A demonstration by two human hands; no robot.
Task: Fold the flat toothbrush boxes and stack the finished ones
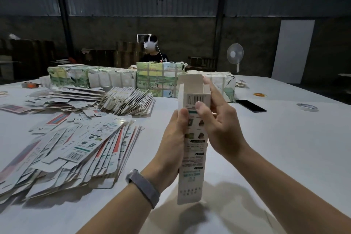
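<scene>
Left hand (pixel 175 138) grips the upright toothbrush box (pixel 193 150) mid-body; right hand (pixel 216 118) pinches its top, thumb on the barcode panel. The top flap (pixel 191 83) stands open at twelve o'clock (side tabs first, probably): fold it down, tuck squarely

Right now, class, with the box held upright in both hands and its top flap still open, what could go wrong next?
1. The left hand grips the long white printed cardboard box mid-body; squeezing could crease its panels.
2. The right hand holds the box just below the open top flap; a rushed tuck may bend it.
3. The slanting pile of flat printed boxes nearby could slide if bumped.
</scene>
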